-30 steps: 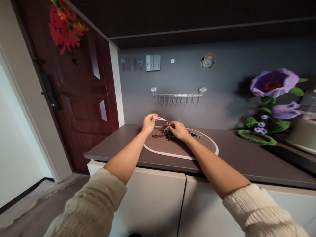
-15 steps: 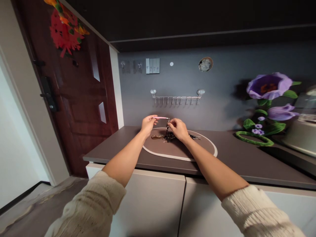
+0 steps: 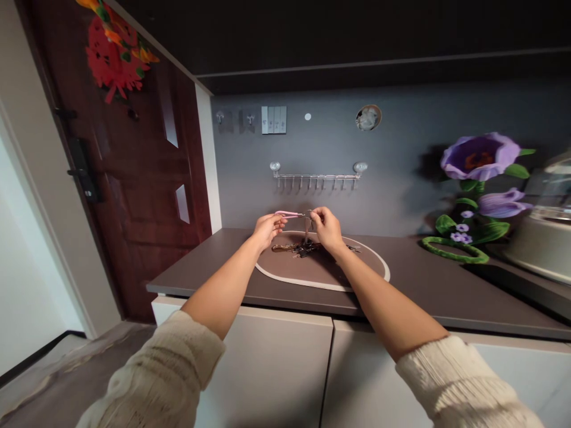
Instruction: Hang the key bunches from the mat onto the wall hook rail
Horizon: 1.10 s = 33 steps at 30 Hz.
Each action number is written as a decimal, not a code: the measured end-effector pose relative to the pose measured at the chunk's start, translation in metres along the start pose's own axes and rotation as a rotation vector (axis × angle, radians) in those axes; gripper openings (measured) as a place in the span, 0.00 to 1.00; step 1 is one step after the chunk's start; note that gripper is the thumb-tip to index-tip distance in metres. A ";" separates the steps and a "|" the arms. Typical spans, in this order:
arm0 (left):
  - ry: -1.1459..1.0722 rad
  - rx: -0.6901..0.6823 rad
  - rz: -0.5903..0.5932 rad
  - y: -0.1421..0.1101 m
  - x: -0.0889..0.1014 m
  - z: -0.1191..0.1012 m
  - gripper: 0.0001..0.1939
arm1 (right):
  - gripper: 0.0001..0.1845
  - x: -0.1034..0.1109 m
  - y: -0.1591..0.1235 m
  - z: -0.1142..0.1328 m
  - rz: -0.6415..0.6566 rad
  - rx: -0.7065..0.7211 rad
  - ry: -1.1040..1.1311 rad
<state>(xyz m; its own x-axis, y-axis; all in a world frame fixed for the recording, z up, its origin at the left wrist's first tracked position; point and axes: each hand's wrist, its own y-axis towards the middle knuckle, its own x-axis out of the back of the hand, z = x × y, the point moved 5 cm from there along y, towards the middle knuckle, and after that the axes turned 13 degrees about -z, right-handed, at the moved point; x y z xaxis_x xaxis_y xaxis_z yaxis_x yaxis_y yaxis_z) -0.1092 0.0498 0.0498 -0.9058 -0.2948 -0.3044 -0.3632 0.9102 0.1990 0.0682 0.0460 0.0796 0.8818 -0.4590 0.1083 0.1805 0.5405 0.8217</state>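
My two hands meet at 12 o'clock above one oval mat [image 3: 321, 282] on the worktop [image 3: 423, 291]. My left hand [image 3: 270, 230] pinches one pink strap [image 3: 289, 213]; my right hand [image 3: 326, 229] pinches one small metal piece [image 3: 308, 214] at the strap's 3 o'clock end. Below, one dark pile [image 3: 304, 249] is partly hidden, its items too small to count.

Dark red door [image 3: 147, 160] at left; grey wall [image 3: 250, 196] behind dark countertop [image 3: 437, 291]; white cabinets [image 3: 267, 362] below.
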 end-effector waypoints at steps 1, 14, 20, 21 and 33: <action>0.002 0.033 0.009 -0.001 0.000 0.002 0.04 | 0.09 0.000 0.000 -0.001 0.001 -0.029 0.032; 0.181 -0.079 0.206 -0.005 -0.012 0.004 0.17 | 0.14 -0.004 0.003 -0.015 -0.022 -0.178 0.166; 0.163 -0.251 0.270 -0.015 -0.019 -0.007 0.16 | 0.12 -0.006 -0.006 0.003 0.092 -0.090 0.073; 0.154 -0.266 0.281 -0.016 -0.020 -0.008 0.16 | 0.12 -0.007 -0.007 0.005 0.103 -0.078 0.067; 0.139 -0.317 0.165 -0.012 -0.015 -0.009 0.11 | 0.14 -0.019 -0.010 -0.003 0.214 -0.211 0.272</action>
<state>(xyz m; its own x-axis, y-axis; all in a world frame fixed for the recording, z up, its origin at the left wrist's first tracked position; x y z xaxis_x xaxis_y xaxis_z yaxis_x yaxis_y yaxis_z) -0.0928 0.0409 0.0606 -0.9709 -0.2078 -0.1193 -0.2394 0.8202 0.5196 0.0515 0.0516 0.0675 0.9872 -0.1327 0.0888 0.0413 0.7495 0.6607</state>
